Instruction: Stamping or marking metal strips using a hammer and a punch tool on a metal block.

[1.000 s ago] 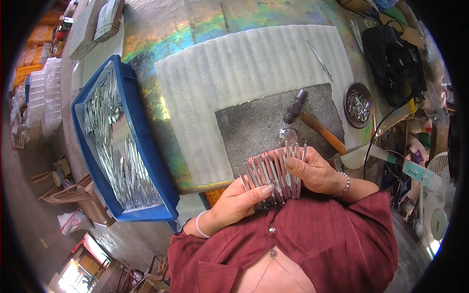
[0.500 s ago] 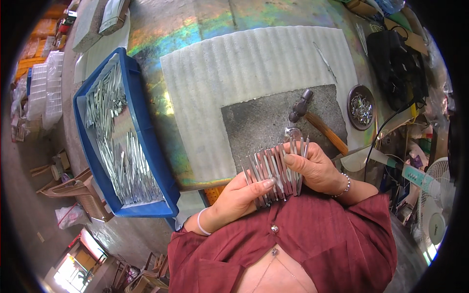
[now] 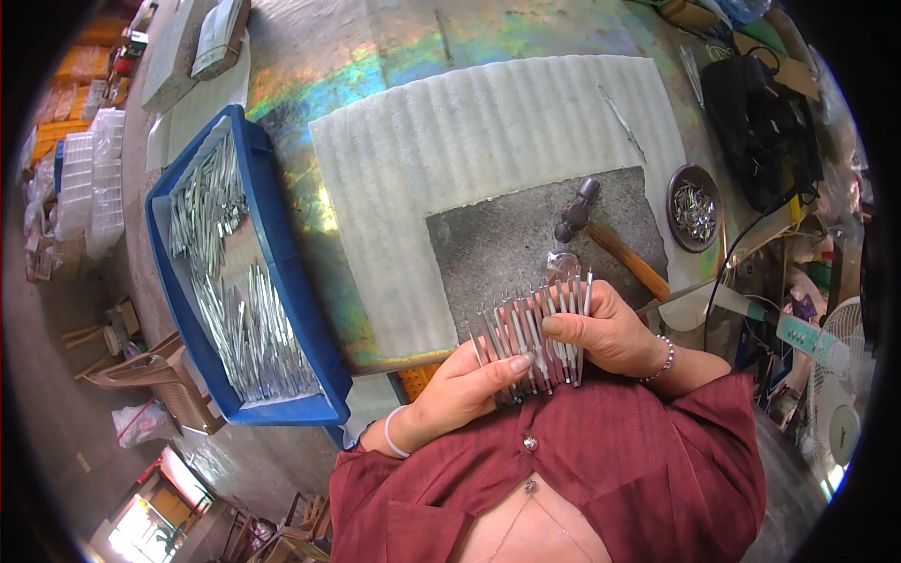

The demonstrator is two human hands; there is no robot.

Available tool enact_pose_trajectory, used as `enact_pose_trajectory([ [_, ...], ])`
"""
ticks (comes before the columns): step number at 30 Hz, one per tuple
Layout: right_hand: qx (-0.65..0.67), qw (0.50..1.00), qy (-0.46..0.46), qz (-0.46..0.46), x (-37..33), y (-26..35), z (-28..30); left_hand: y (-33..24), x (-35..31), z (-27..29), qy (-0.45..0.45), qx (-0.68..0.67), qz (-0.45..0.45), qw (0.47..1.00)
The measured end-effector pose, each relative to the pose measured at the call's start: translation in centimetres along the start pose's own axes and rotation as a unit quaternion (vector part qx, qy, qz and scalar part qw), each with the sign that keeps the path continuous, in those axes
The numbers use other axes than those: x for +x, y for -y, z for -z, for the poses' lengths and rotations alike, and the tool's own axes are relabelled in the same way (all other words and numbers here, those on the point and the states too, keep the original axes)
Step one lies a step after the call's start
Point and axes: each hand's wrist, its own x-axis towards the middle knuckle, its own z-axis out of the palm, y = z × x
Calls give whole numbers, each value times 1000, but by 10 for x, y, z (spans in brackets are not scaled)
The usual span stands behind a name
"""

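Note:
Close to my chest, both hands hold a fanned row of several thin metal rods (image 3: 526,330) with pointed tips facing away from me. My left hand (image 3: 466,383) grips the left end of the row, its thumb pressed across the rods. On the right end my right hand (image 3: 601,330) is closed, thumb over the rods and fingers behind. Just beyond the rods a hammer (image 3: 615,246) with a wooden handle lies on a dark grey slab (image 3: 497,233). A small clear object (image 3: 562,263) sits by the hammer head, partly hidden by the rod tips.
At left stands a blue tray (image 3: 266,197) with two heaps of similar rods. White foam sheet (image 3: 450,113) covers the bench around the slab, with a single thin rod (image 3: 623,124) on it. A round brown dish (image 3: 673,202) of small metal pieces stands right, near a fan (image 3: 835,375).
The rods have shifted slightly within my hands, and the row sits a little tighter. Both hands keep their grip. The whole view has moved slightly.

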Motion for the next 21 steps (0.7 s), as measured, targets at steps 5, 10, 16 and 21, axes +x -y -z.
enact_pose_trajectory([
  [5, 1, 1000, 6, 4, -2, 1, -1, 0, -1, 0, 35, 15, -11, 999],
  [10, 2, 1000, 9, 7, -2, 2, 0, -1, 0, -3, 25, -8, -13, 1000],
  [16, 4, 1000, 7, 9, -3, 1, 0, -2, 1, -5, 17, -60, -11, 998],
  [21, 3, 1000, 3, 10, -3, 0, -1, -1, 0, -7, 26, -61, -24, 998],
])
